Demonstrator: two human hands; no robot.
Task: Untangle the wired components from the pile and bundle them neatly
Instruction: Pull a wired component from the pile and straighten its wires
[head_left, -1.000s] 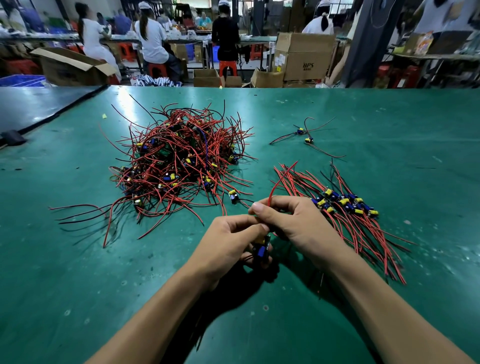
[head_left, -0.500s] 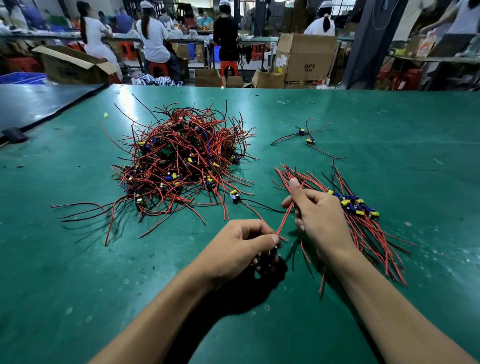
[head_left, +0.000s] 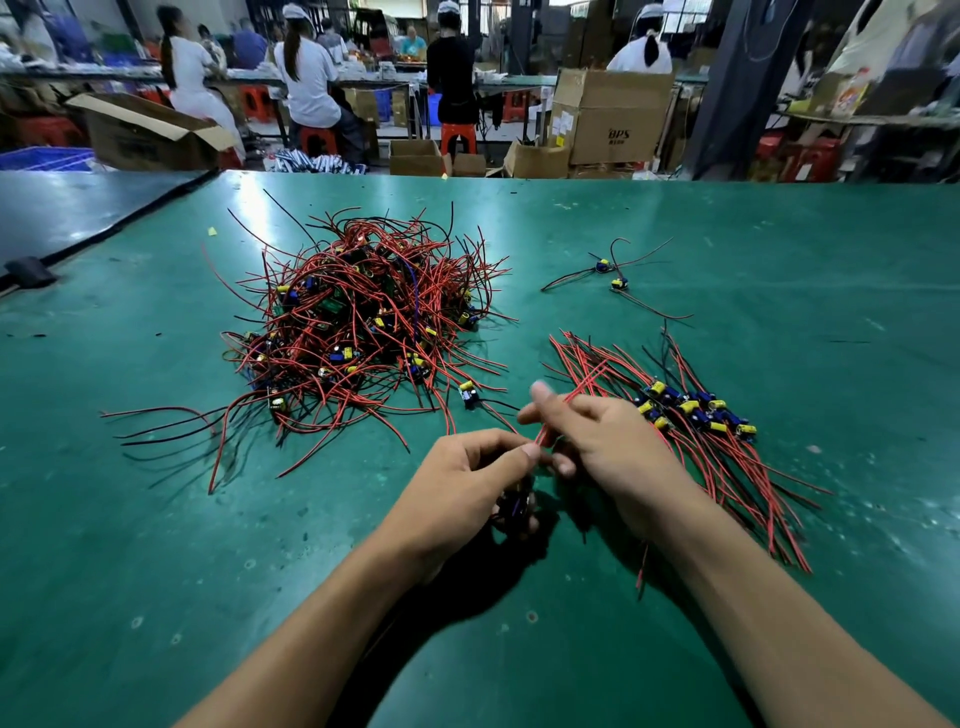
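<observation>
- The left hand (head_left: 467, 483) is curled round a small dark wired component (head_left: 515, 506), held just above the green table (head_left: 779, 249).
- The right hand (head_left: 618, 447) is just beside it and pinches a red wire (head_left: 584, 384) that runs up from the left thumb. Its index finger is raised and blurred.
- The tangled pile (head_left: 363, 322) of red and black wires with yellow-and-blue parts lies beyond the left hand.
- The sorted bundle (head_left: 696, 410) lies just right of the right hand, its parts lined up.
- 2 loose components (head_left: 610, 275) lie beyond the bundle, and 1 single component (head_left: 469, 396) lies at the pile's near edge.
</observation>
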